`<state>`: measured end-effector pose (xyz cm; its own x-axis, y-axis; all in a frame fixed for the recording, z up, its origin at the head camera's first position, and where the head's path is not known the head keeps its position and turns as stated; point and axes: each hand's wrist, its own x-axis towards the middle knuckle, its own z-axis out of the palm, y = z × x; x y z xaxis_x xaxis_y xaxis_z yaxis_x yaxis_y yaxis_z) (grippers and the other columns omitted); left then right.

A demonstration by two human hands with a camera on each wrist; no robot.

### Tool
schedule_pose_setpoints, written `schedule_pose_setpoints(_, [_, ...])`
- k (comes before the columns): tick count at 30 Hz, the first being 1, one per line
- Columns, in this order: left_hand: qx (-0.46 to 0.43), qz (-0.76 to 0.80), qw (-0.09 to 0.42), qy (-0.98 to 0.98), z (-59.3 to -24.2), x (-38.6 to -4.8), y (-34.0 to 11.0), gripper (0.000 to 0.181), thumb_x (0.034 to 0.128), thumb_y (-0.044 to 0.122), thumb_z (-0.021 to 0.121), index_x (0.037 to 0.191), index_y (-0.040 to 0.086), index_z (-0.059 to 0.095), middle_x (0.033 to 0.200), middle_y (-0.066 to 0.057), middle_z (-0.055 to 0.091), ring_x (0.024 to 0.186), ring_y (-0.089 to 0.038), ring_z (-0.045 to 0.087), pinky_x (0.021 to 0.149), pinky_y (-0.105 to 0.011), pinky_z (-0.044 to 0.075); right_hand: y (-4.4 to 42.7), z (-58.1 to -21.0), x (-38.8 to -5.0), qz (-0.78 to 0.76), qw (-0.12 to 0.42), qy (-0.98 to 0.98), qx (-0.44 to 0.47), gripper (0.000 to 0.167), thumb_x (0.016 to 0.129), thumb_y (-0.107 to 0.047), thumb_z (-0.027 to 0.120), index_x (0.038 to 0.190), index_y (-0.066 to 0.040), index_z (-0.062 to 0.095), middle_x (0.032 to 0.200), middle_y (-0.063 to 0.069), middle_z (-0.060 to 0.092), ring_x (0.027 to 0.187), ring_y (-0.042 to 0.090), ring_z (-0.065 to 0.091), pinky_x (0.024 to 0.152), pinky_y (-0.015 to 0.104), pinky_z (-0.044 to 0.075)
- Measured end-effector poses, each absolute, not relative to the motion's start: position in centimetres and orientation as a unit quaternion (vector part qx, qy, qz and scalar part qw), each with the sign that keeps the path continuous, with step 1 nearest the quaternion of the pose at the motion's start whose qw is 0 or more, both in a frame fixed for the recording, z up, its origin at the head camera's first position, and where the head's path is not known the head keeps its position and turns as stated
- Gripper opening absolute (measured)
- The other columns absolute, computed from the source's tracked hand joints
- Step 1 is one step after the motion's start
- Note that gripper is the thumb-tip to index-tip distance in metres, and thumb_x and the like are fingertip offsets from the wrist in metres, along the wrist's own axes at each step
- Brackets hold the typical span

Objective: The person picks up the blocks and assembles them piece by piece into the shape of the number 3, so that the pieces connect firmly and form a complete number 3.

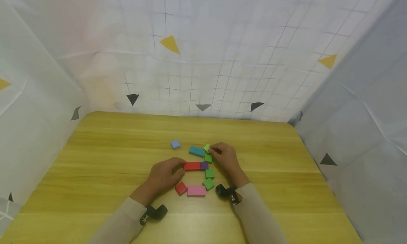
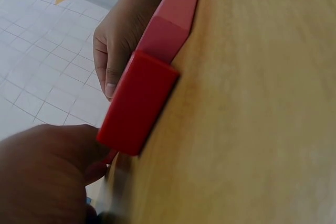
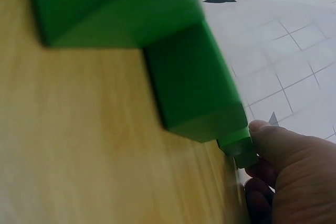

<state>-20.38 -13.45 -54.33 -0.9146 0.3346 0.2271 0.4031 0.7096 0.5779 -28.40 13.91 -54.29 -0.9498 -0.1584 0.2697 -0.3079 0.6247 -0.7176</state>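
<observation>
My left hand holds the left end of a long red block between thumb and fingers. A purple block touches that block's right end. Farther back, my right hand pinches a light green block at the right corner of a blue block. Below the light green one sits a green block. Two more, an upper green block and a turned green block, lead down to a pink block. A small red block stands at its left, large in the left wrist view.
A light blue block sits apart at the back left of the wooden table. White patterned sheets hang behind the table and along both sides. Each wrist carries a black camera, such as the left one.
</observation>
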Motion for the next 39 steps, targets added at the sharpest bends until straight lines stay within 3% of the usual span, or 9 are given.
schedule_pose_setpoints(39, [-0.194,-0.318,0.039,-0.927,-53.93,-20.42,-13.44,0.031,0.0947,0.037,0.066,0.124,0.03,0.066,0.121,0.018,0.067,0.116,-0.008,0.062,0.095,-0.035,0.051,14.0,-53.89,-28.39,0.402,0.086,-0.897,0.166,0.014,0.091,-0.022,0.074,0.101,-0.013,0.079,0.1,0.001,0.075,0.094,0.016,0.069,0.083,0.033,0.056])
